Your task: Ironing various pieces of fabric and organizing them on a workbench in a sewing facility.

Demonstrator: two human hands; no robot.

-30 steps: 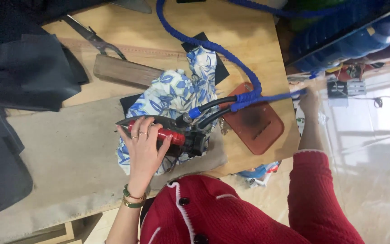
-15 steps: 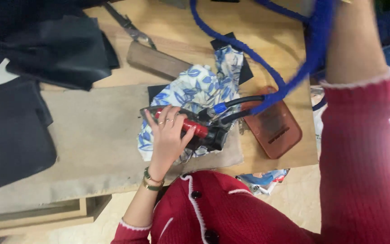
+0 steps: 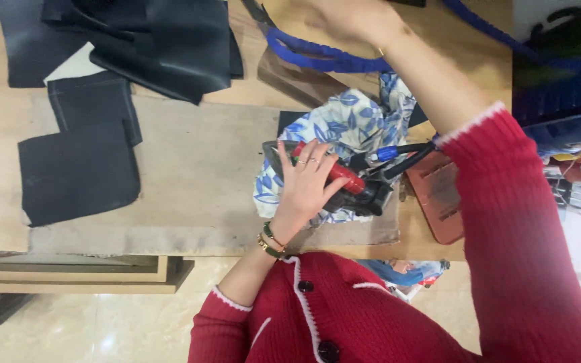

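An electric iron (image 3: 354, 188) with a red handle and black body lies on a blue-and-white floral cloth (image 3: 351, 121) on the grey pressing pad (image 3: 196, 181). My left hand (image 3: 304, 185), with rings and a beaded bracelet, lies over the iron's handle, fingers spread and thumb against the red grip. My right arm in a red sleeve reaches across to the far side of the table. There my right hand (image 3: 347, 17), blurred, closes on a thick blue cord (image 3: 324, 59) that loops below it and runs back towards the iron.
Flat dark fabric pieces (image 3: 79, 171) lie at the left, and a heap of black material (image 3: 156, 40) at the far left. A reddish-brown iron rest (image 3: 438, 198) sits to the right of the iron. A wooden block (image 3: 294, 77) and scissors (image 3: 257, 10) lie further back. The table's near edge (image 3: 136, 245) runs just in front of me.
My right hand has swung left across the table with the blue cord, which now loops at the far side. My left hand stays on the iron. The view has shifted left.
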